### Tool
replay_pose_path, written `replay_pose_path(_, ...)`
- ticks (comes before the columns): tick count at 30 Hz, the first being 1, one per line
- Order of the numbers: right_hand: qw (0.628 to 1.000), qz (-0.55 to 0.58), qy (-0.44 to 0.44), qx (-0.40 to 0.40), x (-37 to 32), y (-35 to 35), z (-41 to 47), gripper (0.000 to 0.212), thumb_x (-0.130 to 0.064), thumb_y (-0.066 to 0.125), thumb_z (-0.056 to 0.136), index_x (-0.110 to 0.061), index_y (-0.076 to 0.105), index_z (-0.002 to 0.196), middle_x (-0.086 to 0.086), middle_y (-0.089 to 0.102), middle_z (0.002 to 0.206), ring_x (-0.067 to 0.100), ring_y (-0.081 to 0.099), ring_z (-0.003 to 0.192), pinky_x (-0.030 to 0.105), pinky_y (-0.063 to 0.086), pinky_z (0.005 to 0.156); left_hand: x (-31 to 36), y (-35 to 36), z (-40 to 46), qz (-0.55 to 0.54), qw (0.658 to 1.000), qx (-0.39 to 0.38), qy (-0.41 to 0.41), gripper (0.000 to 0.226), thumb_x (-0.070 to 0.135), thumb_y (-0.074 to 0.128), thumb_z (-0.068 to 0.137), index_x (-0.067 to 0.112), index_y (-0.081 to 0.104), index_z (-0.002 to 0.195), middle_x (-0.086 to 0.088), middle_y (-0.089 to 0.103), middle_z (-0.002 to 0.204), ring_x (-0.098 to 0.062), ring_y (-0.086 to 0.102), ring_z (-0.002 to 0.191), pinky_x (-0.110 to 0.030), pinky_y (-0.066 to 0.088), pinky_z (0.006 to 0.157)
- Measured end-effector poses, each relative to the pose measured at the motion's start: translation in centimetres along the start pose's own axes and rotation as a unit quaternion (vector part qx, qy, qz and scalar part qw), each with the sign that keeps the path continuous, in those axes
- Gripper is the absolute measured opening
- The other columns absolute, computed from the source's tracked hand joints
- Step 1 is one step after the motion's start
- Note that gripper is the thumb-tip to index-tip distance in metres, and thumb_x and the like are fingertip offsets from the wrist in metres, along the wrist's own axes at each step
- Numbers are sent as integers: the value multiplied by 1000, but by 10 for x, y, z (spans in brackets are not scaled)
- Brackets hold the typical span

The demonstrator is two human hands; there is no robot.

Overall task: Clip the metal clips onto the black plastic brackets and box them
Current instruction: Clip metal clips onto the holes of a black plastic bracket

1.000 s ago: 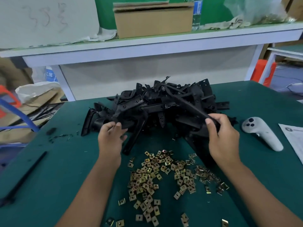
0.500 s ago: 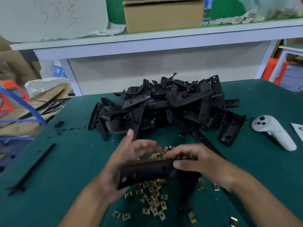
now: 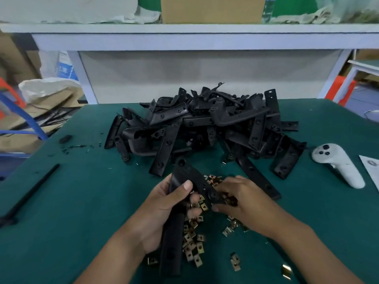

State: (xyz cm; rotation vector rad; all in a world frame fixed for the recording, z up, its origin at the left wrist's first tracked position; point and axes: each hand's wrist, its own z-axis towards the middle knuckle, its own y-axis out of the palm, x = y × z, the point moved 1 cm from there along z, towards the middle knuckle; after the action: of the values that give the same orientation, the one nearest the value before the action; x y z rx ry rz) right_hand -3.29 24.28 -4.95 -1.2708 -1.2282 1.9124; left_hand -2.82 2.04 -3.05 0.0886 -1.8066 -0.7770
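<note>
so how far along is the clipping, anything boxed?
Done: nothing visibly clipped or boxed. In hand: left hand grips one black bracket; right hand reaches into the loose metal clips, and whether it pinches one is hidden. Left: the whole bracket pile and boxing.

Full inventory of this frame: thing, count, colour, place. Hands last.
held bracket: one, black, in left hand, above the clips
bracket pile: many, black, table centre, far side
metal clips: many, brass-coloured, scattered on the table near the hands
controller: one, white, table right
paper sheet: one, white, right edge
black rod: one, table left
table: green top
cardboard box: one, brown, on the shelf behind
left hand: grips the held bracket
right hand: fingers curled at the bracket and clips; grip unclear
</note>
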Motion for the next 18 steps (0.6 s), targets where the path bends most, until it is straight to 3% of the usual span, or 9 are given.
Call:
replay_pose_path(4, 999, 6, -12, 48, -1, 1, 2, 10, -32, 66, 97, -31, 70, 106, -33, 52, 89, -5, 48, 93, 20, 41, 78, -6, 5, 0, 25, 999, 3, 44, 15, 33, 79, 76, 21, 72, 82, -3, 61, 76, -15, 61, 71, -28, 58, 74)
replay_pose_path(8, 987, 118, 8, 109, -6, 1, 4, 16, -26, 58, 100, -26, 71, 110, -19, 66, 103, 2, 61, 102, 22, 50, 86, -10, 6, 0, 49, 997, 15, 66, 20, 35, 81, 75, 24, 70, 89, -4, 65, 77, -18, 61, 72, -30, 54, 73)
replay_pose_path(10, 954, 272, 47, 118, -11, -2, 6, 19, -30, 55, 100, -26, 73, 107, -10, 71, 103, 9, 66, 100, 26, 53, 87, -14, 8, 0, 27, 997, 1, 69, 24, 26, 81, 78, 24, 67, 99, -5, 64, 78, -18, 62, 70, -27, 56, 70)
replay_pose_path(12, 897, 424, 91, 83, -15, -5, 7, 21, -36, 53, 101, -28, 72, 101, -1, 72, 99, 20, 66, 90, 35, 53, 83, -17, 10, 0, -1, 998, -9, 63, 25, 22, 80, 79, 23, 67, 100, -7, 66, 80, -18, 64, 69, -27, 57, 70)
replay_pose_path(15, 823, 555, 103, 57, -21, -7, 7, 21, -34, 52, 102, -22, 70, 100, -1, 67, 89, 15, 60, 79, 30, 52, 71, -20, 14, 0, 9, 998, -12, 53, 25, 31, 79, 77, 19, 67, 95, -10, 69, 85, -19, 67, 71, -26, 57, 68)
replay_pose_path(16, 807, 578, 106, 60, -22, -7, 6, 20, -32, 54, 99, -20, 71, 101, -1, 66, 88, 14, 59, 78, 34, 53, 74, -21, 14, 1, 18, 999, -6, 51, 29, 33, 79, 75, 18, 66, 95, -10, 70, 87, -18, 68, 71, -25, 57, 66)
replay_pose_path(18, 783, 609, 111, 60, -21, -8, 7, 19, -27, 60, 95, -18, 72, 106, 2, 68, 88, 15, 59, 77, 56, 49, 86, -24, 14, 2, 22, 999, -6, 47, 34, 32, 80, 71, 15, 65, 96, -11, 70, 89, -18, 68, 72, -25, 57, 65)
